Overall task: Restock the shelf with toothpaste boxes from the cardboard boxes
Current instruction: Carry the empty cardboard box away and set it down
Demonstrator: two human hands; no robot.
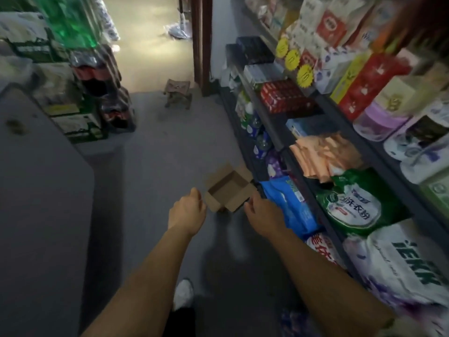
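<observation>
I see both forearms bare, no sleeves reaching the left hand (188, 210) or right hand (263, 215); near me, a white shoe (184, 294) below dark trousers (182, 322).

You see a plain brown cardboard box (228, 188) on the grey floor (170, 154). On the dark grey shelf (274, 132) you find red toothpaste boxes (284, 96) with small white marks. Beside them you see a blue carton (303, 127) and peach-orange packets (320, 154). You find a blue bag (289, 203) with white print and a green-and-white bag (352, 205). Round yellow tags (294, 60) sit on the rail above. You see pale rolls (418, 152) with a purple pattern. Left of the aisle, you find green bottles (70, 23) and dark bottles (99, 76) with red labels. Your shoe (183, 294) is white.
</observation>
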